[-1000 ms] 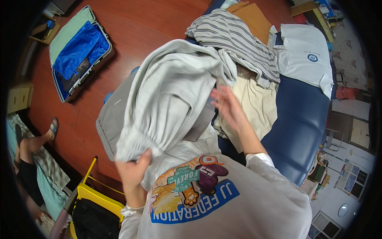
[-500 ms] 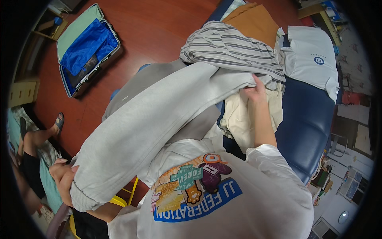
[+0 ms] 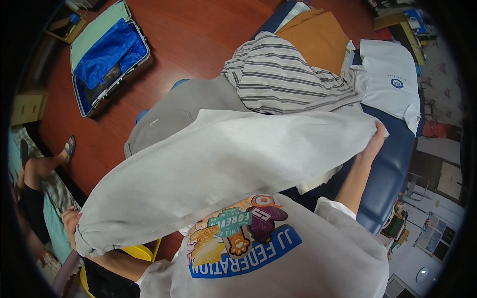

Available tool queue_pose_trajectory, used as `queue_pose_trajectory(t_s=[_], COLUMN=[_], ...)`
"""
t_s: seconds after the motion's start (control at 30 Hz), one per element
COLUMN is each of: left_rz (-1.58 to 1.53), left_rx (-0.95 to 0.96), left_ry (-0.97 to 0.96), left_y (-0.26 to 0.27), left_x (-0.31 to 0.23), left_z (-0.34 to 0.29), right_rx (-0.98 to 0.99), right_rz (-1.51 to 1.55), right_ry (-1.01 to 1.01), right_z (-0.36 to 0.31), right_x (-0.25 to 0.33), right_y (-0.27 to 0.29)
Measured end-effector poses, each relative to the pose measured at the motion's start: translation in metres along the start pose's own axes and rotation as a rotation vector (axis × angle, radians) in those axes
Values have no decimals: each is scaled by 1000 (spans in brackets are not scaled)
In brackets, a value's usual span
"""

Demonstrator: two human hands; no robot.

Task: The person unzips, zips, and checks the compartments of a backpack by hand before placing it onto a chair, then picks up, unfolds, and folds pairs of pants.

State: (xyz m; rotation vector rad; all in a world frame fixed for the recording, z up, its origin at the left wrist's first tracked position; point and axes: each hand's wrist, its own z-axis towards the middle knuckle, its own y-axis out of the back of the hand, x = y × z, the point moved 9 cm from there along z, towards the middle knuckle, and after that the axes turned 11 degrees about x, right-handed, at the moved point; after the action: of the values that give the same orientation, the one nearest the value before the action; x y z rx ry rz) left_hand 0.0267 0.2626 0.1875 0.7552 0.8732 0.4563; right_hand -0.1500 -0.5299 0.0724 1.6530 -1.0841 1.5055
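Stretched out between my two hands is a pair of light grey sweatpants [image 3: 223, 154], laid together lengthwise. My left hand [image 3: 70, 226] grips the gathered cuff end at the lower left. At the other end my right hand [image 3: 375, 143] pinches a corner, arm extended over the blue padded couch [image 3: 382, 174]. Just beyond the sweatpants lies a darker grey garment [image 3: 184, 107] with a small white mark. A striped garment [image 3: 288, 74] is heaped next to it on the couch's side. Below the sweatpants, a bit of cream cloth [image 3: 320, 180] shows; the rest of it is covered.
On the couch are a brown folded cloth [image 3: 318, 39] and a white shirt [image 3: 390, 79]. An open suitcase [image 3: 107, 59] with blue lining lies on the red-brown floor [image 3: 184, 35]. Another person's leg [image 3: 47, 169] is at the left. A yellow chair [image 3: 141, 252] stands near my left forearm.
My right hand has moved right and slightly down, pulling the sweatpants out straighter and wider. They now cover most of the cream cloth. My left hand has shifted slightly left, still gripping the cuff.
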Motion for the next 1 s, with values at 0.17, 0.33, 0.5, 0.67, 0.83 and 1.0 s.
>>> queue_pose_trajectory(t_s=[0.17,0.33,0.5,0.67,0.83,1.0], left_rz=[-50,-98,-246,-588,-868,-964], left_rx=[171,247,156,41,-190,-239], left_ry=[229,399,556,816,1021,1112], left_y=[-28,-48,-68,-104,-130,-152], left_x=[3,35,65,97,112,126], left_z=[10,-21,-55,-106,-161,-204], right_rx=[343,-142,514,641,985,919], right_rz=[-1717,-1793,-1586,-2211,-2037,-1679], right_ry=[-322,166,558,464,169,136], right_z=[-9,-39,30,63,105,159], right_x=[-33,64,-1,-107,-108,-111], right_y=[-4,-83,-128,-108,-110,-93])
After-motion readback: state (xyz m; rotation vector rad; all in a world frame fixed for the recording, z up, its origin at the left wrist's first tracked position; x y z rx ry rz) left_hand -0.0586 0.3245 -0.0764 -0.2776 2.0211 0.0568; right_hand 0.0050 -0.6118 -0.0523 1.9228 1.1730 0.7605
